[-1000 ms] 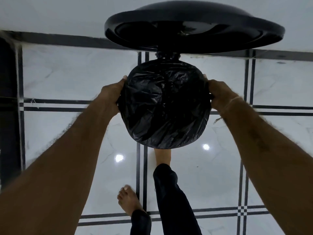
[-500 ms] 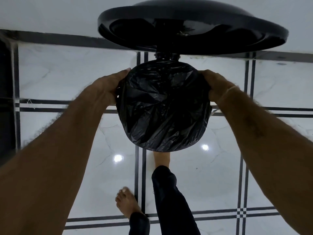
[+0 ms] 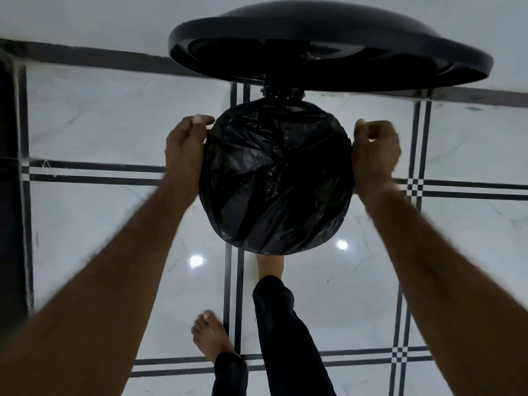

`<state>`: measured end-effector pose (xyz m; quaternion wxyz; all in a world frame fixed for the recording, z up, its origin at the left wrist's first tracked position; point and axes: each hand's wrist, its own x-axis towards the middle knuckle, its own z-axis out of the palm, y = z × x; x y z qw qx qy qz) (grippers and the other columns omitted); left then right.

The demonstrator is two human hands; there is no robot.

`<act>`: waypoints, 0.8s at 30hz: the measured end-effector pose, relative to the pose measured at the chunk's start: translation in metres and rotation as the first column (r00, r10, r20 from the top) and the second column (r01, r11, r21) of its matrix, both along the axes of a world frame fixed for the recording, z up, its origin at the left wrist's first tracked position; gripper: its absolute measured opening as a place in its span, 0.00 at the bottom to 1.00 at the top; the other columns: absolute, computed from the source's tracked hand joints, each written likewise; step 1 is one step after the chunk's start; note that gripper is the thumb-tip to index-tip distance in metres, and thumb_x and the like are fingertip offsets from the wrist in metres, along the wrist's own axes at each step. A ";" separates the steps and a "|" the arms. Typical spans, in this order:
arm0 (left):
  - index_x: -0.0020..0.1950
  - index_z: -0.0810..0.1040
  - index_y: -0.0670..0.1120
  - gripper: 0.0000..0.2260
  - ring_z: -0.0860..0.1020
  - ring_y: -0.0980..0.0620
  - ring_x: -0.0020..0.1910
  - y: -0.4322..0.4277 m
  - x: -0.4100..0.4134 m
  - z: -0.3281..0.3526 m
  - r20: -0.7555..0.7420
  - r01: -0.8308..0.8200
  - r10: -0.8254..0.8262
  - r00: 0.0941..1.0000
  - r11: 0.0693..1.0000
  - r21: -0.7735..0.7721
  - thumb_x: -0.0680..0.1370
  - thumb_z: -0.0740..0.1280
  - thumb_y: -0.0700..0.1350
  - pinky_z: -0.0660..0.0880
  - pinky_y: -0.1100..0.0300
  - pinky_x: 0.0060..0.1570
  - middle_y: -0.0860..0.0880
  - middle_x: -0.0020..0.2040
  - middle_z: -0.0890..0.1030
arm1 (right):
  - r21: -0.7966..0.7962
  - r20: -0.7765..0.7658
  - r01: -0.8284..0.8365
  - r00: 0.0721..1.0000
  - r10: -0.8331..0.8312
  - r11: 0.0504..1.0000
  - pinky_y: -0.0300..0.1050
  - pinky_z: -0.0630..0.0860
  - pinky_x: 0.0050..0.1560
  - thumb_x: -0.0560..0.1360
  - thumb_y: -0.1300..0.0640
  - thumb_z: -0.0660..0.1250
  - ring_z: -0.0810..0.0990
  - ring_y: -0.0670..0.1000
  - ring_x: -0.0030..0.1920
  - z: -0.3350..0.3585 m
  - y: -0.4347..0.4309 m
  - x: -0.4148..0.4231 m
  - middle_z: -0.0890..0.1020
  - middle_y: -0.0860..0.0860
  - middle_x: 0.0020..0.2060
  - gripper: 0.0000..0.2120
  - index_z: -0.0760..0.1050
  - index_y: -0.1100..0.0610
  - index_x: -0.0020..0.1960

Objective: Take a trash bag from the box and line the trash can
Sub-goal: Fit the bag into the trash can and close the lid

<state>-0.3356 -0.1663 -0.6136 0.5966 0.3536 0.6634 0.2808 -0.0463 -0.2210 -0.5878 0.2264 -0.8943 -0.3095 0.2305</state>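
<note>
A black trash bag [image 3: 274,181] is stretched over the round mouth of the trash can, whose body is hidden beneath it. The can's black lid [image 3: 328,70] stands open behind, joined at a hinge [image 3: 283,94]. My left hand [image 3: 185,144] presses against the bag's left edge with thumb and fingers pinched on the plastic near the back. On the right edge, my right hand [image 3: 375,150] has its fingers curled tight on the bag's hem. The box of bags is out of view.
My bare foot [image 3: 270,267] reaches under the can's front, the other foot [image 3: 211,335] stands behind on the glossy white tiled floor [image 3: 94,224] with black lines. A white wall [image 3: 85,18] runs behind the can. A dark vertical edge [image 3: 11,195] borders the left.
Both hands have slid from the middle of the bag's sides toward the back of the rim. The bag now lies rounder and tighter over the can's mouth.
</note>
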 end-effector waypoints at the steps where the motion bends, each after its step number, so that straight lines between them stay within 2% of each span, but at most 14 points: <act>1: 0.62 0.82 0.44 0.17 0.85 0.50 0.49 -0.011 -0.001 -0.001 0.011 0.014 -0.015 1.000 0.995 0.094 0.87 0.59 0.54 0.82 0.55 0.49 0.45 0.52 0.86 | 0.196 0.079 -0.053 0.996 0.038 0.979 0.46 0.76 0.56 0.81 0.47 0.65 0.77 0.51 0.51 0.015 -0.014 -0.018 0.79 0.51 0.50 0.11 0.78 0.55 0.52; 2: 0.64 0.81 0.44 0.17 0.84 0.44 0.55 -0.020 -0.003 -0.005 0.015 0.036 -0.039 0.999 0.988 0.152 0.87 0.58 0.53 0.82 0.49 0.56 0.42 0.56 0.85 | 0.282 0.134 -0.214 0.974 0.182 0.935 0.46 0.74 0.58 0.82 0.48 0.65 0.77 0.52 0.56 0.029 -0.026 -0.042 0.79 0.52 0.54 0.12 0.78 0.56 0.57; 3: 0.64 0.82 0.44 0.18 0.83 0.41 0.59 -0.027 -0.002 -0.011 0.006 0.060 -0.062 0.998 0.982 0.181 0.88 0.57 0.53 0.80 0.44 0.61 0.40 0.58 0.85 | 0.298 0.151 -0.396 0.918 0.367 0.869 0.48 0.73 0.59 0.82 0.48 0.66 0.76 0.54 0.58 0.039 -0.036 -0.065 0.80 0.52 0.57 0.14 0.79 0.56 0.60; 4: 0.62 0.82 0.45 0.19 0.82 0.39 0.61 -0.031 0.000 -0.018 -0.013 0.072 -0.071 0.997 0.979 0.189 0.88 0.57 0.54 0.79 0.40 0.63 0.40 0.58 0.84 | 0.248 0.131 -0.549 0.835 0.534 0.798 0.51 0.73 0.61 0.81 0.45 0.65 0.76 0.55 0.61 0.040 -0.040 -0.082 0.80 0.51 0.59 0.17 0.79 0.54 0.64; 5: 0.60 0.82 0.46 0.20 0.81 0.39 0.59 -0.033 0.002 -0.022 -0.052 0.068 -0.059 0.997 0.981 0.181 0.87 0.57 0.56 0.78 0.37 0.62 0.40 0.56 0.84 | 0.110 0.074 -0.651 0.759 0.647 0.751 0.54 0.71 0.63 0.81 0.40 0.62 0.75 0.56 0.64 0.038 -0.038 -0.100 0.79 0.49 0.63 0.20 0.77 0.49 0.67; 6: 0.56 0.82 0.46 0.20 0.81 0.40 0.57 -0.033 0.003 -0.027 -0.091 0.056 -0.041 0.995 0.984 0.168 0.86 0.57 0.59 0.78 0.37 0.60 0.39 0.54 0.83 | -0.025 -0.017 -0.686 0.728 0.686 0.727 0.59 0.69 0.67 0.80 0.36 0.59 0.73 0.57 0.68 0.029 -0.032 -0.111 0.77 0.48 0.68 0.23 0.74 0.43 0.71; 8: 0.48 0.77 0.45 0.22 0.78 0.45 0.47 -0.034 0.003 -0.032 -0.147 0.052 -0.025 0.989 0.982 0.182 0.86 0.56 0.60 0.78 0.43 0.50 0.40 0.47 0.79 | -0.241 -0.204 -0.667 0.745 0.635 0.705 0.64 0.64 0.74 0.81 0.33 0.55 0.68 0.60 0.74 0.003 -0.010 -0.119 0.72 0.48 0.75 0.24 0.69 0.38 0.74; 9: 0.44 0.74 0.46 0.21 0.74 0.47 0.44 -0.034 0.002 -0.032 -0.169 0.062 -0.027 0.985 0.977 0.204 0.86 0.55 0.60 0.74 0.47 0.46 0.41 0.43 0.76 | -0.306 -0.295 -0.638 0.769 0.567 0.706 0.63 0.62 0.76 0.81 0.33 0.54 0.68 0.61 0.76 -0.012 0.003 -0.118 0.71 0.50 0.76 0.25 0.68 0.40 0.76; 11: 0.41 0.70 0.48 0.19 0.71 0.50 0.43 -0.033 0.004 -0.033 -0.179 0.068 -0.027 0.984 0.971 0.227 0.86 0.55 0.58 0.70 0.52 0.45 0.45 0.41 0.72 | -0.383 -0.425 -0.595 0.793 0.437 0.706 0.55 0.61 0.79 0.83 0.34 0.52 0.67 0.61 0.78 -0.043 0.025 -0.114 0.70 0.53 0.78 0.29 0.68 0.46 0.78; 14: 0.39 0.69 0.56 0.16 0.71 0.51 0.43 -0.033 0.007 -0.036 -0.188 0.055 -0.012 0.982 0.972 0.227 0.86 0.55 0.57 0.69 0.55 0.47 0.48 0.42 0.71 | -0.441 -0.504 -0.572 0.795 0.337 0.691 0.48 0.58 0.79 0.85 0.41 0.53 0.64 0.59 0.80 -0.063 0.044 -0.113 0.66 0.56 0.80 0.29 0.66 0.55 0.80; 16: 0.39 0.70 0.58 0.16 0.71 0.52 0.43 -0.034 0.007 -0.039 -0.168 0.031 0.011 0.986 0.969 0.243 0.86 0.56 0.57 0.68 0.56 0.47 0.50 0.42 0.71 | -0.413 -0.539 -0.564 0.784 0.306 0.715 0.47 0.57 0.77 0.87 0.49 0.54 0.63 0.59 0.80 -0.065 0.047 -0.113 0.65 0.58 0.80 0.25 0.65 0.59 0.80; 18: 0.39 0.70 0.58 0.16 0.71 0.51 0.43 -0.034 0.006 -0.042 -0.138 0.023 0.013 0.990 0.967 0.254 0.86 0.55 0.57 0.69 0.56 0.47 0.49 0.42 0.71 | -0.360 -0.575 -0.505 0.782 0.240 0.784 0.46 0.57 0.78 0.87 0.52 0.55 0.63 0.59 0.79 -0.065 0.047 -0.110 0.65 0.58 0.80 0.24 0.65 0.60 0.80; 21: 0.38 0.69 0.57 0.17 0.70 0.51 0.43 -0.035 0.007 -0.044 -0.123 0.040 -0.011 0.992 0.973 0.229 0.86 0.55 0.58 0.68 0.55 0.46 0.49 0.42 0.71 | -0.293 -0.631 -0.356 0.769 0.100 0.887 0.53 0.68 0.76 0.81 0.51 0.62 0.74 0.60 0.72 -0.051 0.041 -0.110 0.77 0.59 0.71 0.23 0.75 0.60 0.73; 24: 0.40 0.71 0.51 0.19 0.71 0.49 0.43 -0.034 0.006 -0.042 -0.146 0.043 -0.010 0.989 0.972 0.231 0.85 0.54 0.60 0.69 0.53 0.45 0.45 0.42 0.73 | -0.099 -0.503 -0.386 0.815 0.288 0.917 0.47 0.66 0.76 0.84 0.45 0.60 0.73 0.52 0.73 -0.010 0.006 -0.110 0.77 0.52 0.72 0.22 0.74 0.52 0.74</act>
